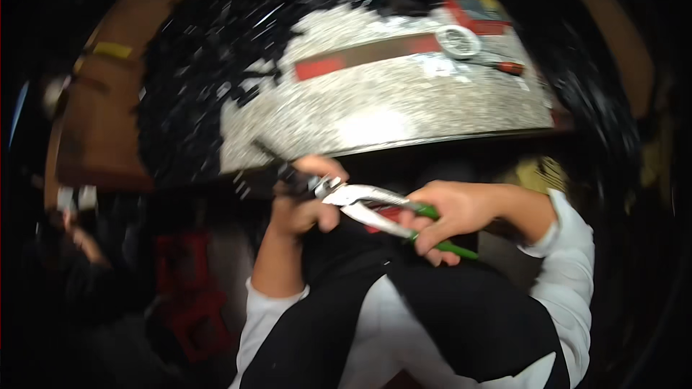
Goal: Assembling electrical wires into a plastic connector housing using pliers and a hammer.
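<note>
Two hands work below the speckled stone tabletop [375, 112]: right hand [454, 216] clenches green-handled steel pliers [375, 205]; left hand [306, 205] pinches what looks like a small dark metal piece [277, 169], which could slip and nip fingers.

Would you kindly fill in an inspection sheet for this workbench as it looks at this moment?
Surface: speckled grey stone-like bench top, its left part buried under small black pieces.
Job's things: green-handled metal pliers, jaws on a small dark part.
Clutter: long brown strip with red ends, white tape roll, red-handled screwdriver, red flat box.
Grips: right hand wrapped round the plier handles; left hand holding the dark part at the plier nose.
Cables: nothing seen.
Surroundings: dark and blurred; red stool at lower left.
</note>
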`<state>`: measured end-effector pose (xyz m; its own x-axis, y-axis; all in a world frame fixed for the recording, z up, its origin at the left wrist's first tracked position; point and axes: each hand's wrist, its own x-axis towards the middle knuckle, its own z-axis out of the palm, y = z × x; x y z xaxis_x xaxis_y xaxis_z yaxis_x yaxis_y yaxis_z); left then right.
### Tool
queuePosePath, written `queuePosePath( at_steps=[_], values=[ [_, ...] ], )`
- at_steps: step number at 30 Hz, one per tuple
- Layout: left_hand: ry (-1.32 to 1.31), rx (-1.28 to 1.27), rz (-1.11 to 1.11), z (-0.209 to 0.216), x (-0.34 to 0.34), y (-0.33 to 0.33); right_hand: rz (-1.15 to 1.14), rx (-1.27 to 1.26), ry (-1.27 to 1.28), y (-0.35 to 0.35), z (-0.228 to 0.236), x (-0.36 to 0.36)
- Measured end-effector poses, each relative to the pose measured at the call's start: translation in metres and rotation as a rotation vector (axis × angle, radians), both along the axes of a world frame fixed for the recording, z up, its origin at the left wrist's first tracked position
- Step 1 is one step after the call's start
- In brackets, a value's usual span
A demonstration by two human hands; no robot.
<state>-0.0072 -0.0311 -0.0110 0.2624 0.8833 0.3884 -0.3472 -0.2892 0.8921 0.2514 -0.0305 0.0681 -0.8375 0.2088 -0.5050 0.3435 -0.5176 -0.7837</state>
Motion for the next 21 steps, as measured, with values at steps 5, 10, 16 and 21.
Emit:
queuePosePath(
  at_steps=[5,10,16,21],
  values=[
    [0.237,0.098,0.326,0.000,-0.016,-0.011,0.050,0.725,0.142,0.005,-0.018,-0.013],
    [0.353,0.043,0.365,-0.001,-0.023,-0.008,-0.316,1.493,0.053,-0.011,-0.017,-0.009],
    [0.317,0.188,0.348,-0.004,-0.016,-0.006,-0.086,0.105,0.202,-0.018,-0.003,-0.004],
    [0.354,0.131,0.445,-0.006,-0.024,-0.013,-0.292,1.242,0.174,-0.018,-0.019,-0.012]
  ],
)
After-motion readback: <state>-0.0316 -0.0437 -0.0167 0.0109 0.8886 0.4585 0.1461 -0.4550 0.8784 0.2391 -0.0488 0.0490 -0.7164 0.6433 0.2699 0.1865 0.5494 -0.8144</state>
